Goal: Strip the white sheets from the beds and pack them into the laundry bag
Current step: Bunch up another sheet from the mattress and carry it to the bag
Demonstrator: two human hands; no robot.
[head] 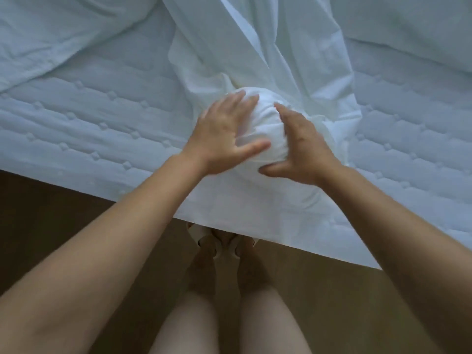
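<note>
We see the white sheet wadded into a tight round bundle that rests on the mattress, close to the bed's near edge, and we take that bundle as our marker for everything else. From the bundle's far side the rest of the same sheet trails away across the bed in long loose folds, and a flat flap of it spreads from under the bundle toward us and hangs over the edge. The left hand lies on the bundle's left flank, its fingers straight and fanned apart, the thumb stretched across the front of the bundle, palm pressing the cloth. The right hand lies against the bundle's right flank, fingers close together and nearly straight, reaching up over the top, the thumb pointing left beneath the bundle; both hands are a little blurred, so we cannot tell how firmly they press. The quilted mattress shows bare to the left and right of the bundle. Beyond the bundle to the left lies crumpled pale bedding, and beyond it to the right another white padded mass, which we cannot identify for sure. On our side of the bundle, below the bed's edge, is a brown floor, where the person's feet stand in pale sandals, toes partly under the hanging flap.
</note>
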